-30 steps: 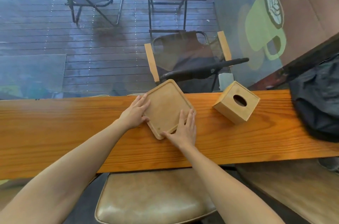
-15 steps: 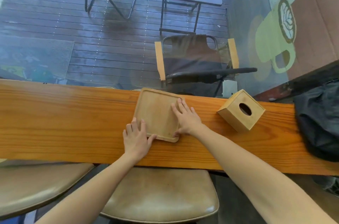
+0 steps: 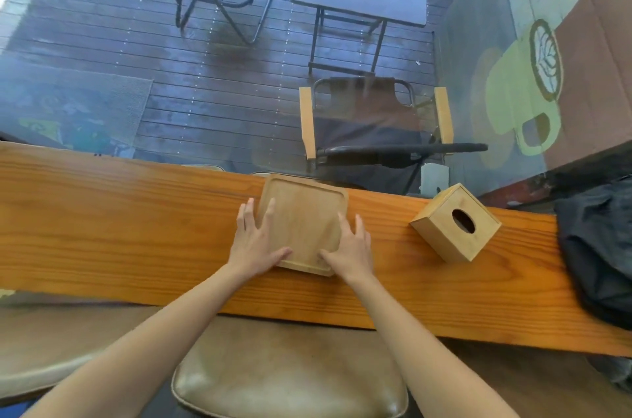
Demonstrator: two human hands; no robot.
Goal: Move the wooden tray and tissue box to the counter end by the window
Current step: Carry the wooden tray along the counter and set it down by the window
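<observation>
No legible text — none anywhere

Two bare forearms in view, no sleeves visible up to frame edge. Left hand [image 3: 254,243] bare: no glove, ring, watch or band visible. Right hand [image 3: 352,248] bare too: no glove or jewellery visible, wrist unadorned. Fingernails short, unpainted as far as can be told. No markings visible on arms. Rest of body out of view.

I'm seeing the square wooden tray [image 3: 304,222] lying flat on the surface [image 3: 119,212], and the wooden tissue box [image 3: 456,222] sitting apart, turned cornerwise, round opening up.
</observation>
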